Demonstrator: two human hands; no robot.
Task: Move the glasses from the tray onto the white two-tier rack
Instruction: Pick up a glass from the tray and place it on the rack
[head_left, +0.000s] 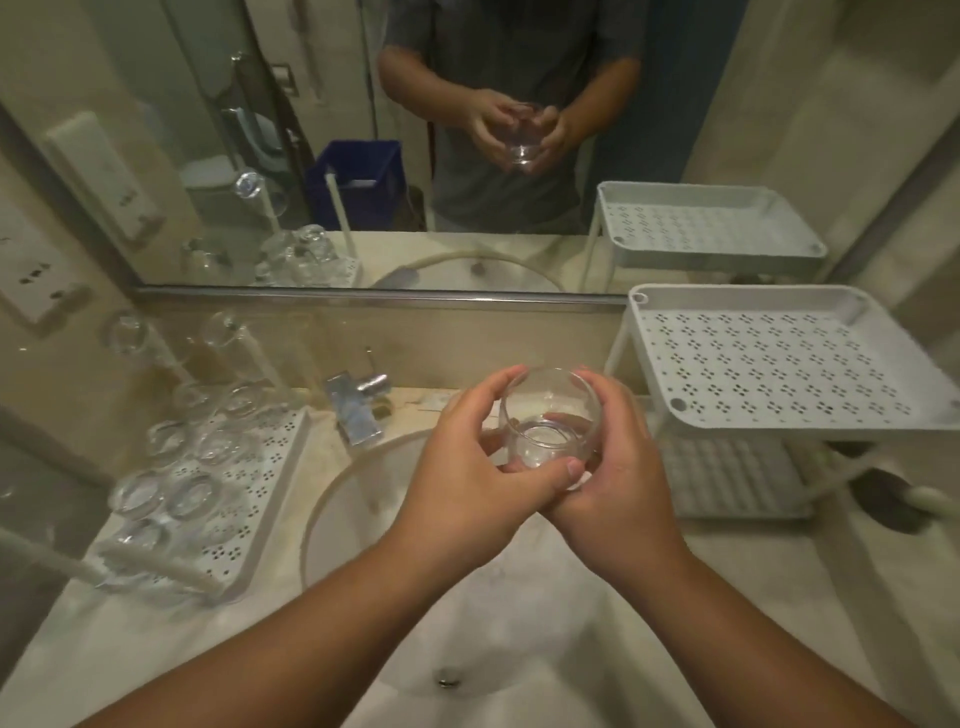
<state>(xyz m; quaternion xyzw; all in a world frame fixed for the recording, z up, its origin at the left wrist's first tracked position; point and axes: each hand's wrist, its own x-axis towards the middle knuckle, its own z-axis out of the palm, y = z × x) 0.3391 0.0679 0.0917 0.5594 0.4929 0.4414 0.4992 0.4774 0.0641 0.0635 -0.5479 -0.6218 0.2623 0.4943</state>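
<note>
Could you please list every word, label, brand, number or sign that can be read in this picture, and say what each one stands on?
There is no readable text in the head view.
The glass, held in the left hand and the right hand, bears no print.
The white two-tier rack and the tray show only punched hole patterns, no lettering.
The wall plates on the left carry dark marks too blurred to read.

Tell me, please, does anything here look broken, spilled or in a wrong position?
Nothing looks broken or spilled. Both hands, left and right, hold one clear glass over the sink, tilted toward the camera. The other glasses stand upside down on the tray. The white rack's top tier holds nothing yet.
</note>
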